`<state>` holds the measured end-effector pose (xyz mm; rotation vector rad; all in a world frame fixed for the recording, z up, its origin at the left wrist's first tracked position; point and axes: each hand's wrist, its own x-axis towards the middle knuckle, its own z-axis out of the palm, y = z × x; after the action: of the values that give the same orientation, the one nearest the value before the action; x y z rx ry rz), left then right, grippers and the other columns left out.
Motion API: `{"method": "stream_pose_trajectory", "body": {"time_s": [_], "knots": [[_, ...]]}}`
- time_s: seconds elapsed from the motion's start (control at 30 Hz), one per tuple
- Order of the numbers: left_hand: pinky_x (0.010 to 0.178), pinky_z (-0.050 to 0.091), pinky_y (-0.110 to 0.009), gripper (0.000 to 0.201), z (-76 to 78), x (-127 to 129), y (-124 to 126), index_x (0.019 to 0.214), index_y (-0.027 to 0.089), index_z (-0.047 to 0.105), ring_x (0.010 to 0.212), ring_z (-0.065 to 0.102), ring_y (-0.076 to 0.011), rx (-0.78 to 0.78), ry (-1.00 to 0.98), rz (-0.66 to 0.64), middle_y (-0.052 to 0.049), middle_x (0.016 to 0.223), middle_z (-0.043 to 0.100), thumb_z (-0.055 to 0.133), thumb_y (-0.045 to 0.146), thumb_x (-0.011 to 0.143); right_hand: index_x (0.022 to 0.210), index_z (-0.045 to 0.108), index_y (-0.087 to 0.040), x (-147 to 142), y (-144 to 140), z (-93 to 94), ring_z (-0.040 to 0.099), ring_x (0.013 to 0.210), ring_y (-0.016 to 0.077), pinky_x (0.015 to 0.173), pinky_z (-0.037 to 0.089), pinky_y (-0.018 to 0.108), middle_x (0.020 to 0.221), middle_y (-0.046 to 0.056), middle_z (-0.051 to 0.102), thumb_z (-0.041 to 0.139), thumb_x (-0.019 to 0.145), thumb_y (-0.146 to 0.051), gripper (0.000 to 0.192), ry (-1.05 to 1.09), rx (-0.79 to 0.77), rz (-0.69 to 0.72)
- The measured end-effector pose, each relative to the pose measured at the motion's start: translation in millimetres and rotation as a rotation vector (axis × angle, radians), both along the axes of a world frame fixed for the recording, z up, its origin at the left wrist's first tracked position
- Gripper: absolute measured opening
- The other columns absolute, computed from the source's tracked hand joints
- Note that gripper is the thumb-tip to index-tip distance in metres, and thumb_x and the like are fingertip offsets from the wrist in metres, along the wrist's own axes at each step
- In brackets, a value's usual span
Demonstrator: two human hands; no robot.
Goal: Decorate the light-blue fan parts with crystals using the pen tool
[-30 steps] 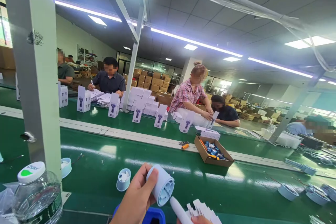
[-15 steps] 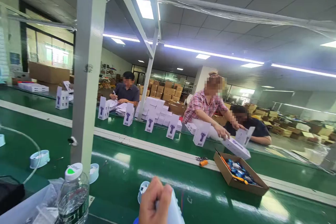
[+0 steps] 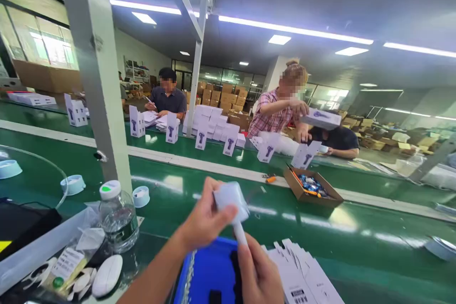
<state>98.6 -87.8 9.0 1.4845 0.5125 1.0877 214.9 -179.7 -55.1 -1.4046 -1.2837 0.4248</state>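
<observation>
My left hand (image 3: 204, 218) grips the round pale-blue head of a small handheld fan (image 3: 231, 198), held up over the green belt. My right hand (image 3: 259, 276) holds the fan's white handle from below. Under both hands sits a blue plastic bin (image 3: 210, 275). A fanned stack of flat white cartons with barcodes (image 3: 302, 275) lies just right of my right hand.
A grey post (image 3: 96, 71) stands at left with a water bottle (image 3: 117, 218) and a clear tray (image 3: 39, 247) near it. Pale-blue round parts (image 3: 141, 195) lie on the green belt (image 3: 221, 218). A cardboard box of parts (image 3: 310, 186) sits beyond. Several people across the line pack white boxes (image 3: 171, 128).
The view tilted down and my hands came up into it. My right hand now grips the handle. The person opposite lifted a white box from the belt to shoulder height.
</observation>
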Motion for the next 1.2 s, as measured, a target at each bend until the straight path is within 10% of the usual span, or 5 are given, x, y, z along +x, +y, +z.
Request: {"method": "stream_pose_trajectory", "body": {"time_s": [0.13,0.3,0.43,0.67,1.2], "knots": [[0.07,0.043,-0.028,0.055,-18.5,-29,57,0.103,0.022,0.03,0.078,0.051,-0.0153,0.13,0.506,0.425,-0.001,0.092,0.045,0.067,0.045,0.07,0.114,0.062,-0.017,15,23,-31.4,0.044,0.046,0.0129,0.044,0.034,0.022,0.054,-0.004,0.048,0.046,0.089,-0.05,0.044,0.124,-0.154,0.086],[0.091,0.041,-0.041,0.034,-84.9,-40,107,0.1,0.023,0.055,0.111,0.045,-0.03,0.322,1.316,0.363,-0.009,0.111,0.049,0.065,0.027,0.068,0.09,0.058,-0.02,15,22,-72.2,0.048,0.053,0.0121,0.049,0.039,0.022,0.062,-0.004,0.05,0.063,0.079,-0.048,0.031,0.368,-0.152,0.116],[0.099,0.031,-0.056,0.047,-115.7,-28,113,0.108,0.023,0.058,0.125,0.036,-0.0364,0.301,1.457,0.302,-0.014,0.126,0.047,0.068,0.02,0.063,0.088,0.056,-0.02,2,24,-86.1,0.058,0.064,0.0152,0.063,0.05,0.029,0.077,0.001,0.058,0.058,0.084,-0.052,0.032,0.468,-0.115,0.288],[0.109,0.025,-0.048,0.061,-120.9,5,94,0.129,0.029,0.045,0.126,0.043,-0.0257,0.512,1.222,-0.034,-0.006,0.139,0.041,0.063,0.022,0.07,0.093,0.052,-0.021,-5,23,-92.9,0.058,0.063,0.0132,0.063,0.049,0.028,0.075,0.0,0.057,0.048,0.09,-0.055,0.034,0.432,-0.218,0.52],[0.079,0.047,-0.029,0.043,-61.9,-14,81,0.103,0.024,0.055,0.092,0.055,-0.0186,0.492,0.849,0.161,-0.001,0.108,0.054,0.062,0.017,0.061,0.097,0.051,-0.02,-6,19,-94.7,0.056,0.065,0.0112,0.064,0.046,0.026,0.078,-0.001,0.055,0.047,0.091,-0.053,0.033,0.391,-0.335,0.574]]}}
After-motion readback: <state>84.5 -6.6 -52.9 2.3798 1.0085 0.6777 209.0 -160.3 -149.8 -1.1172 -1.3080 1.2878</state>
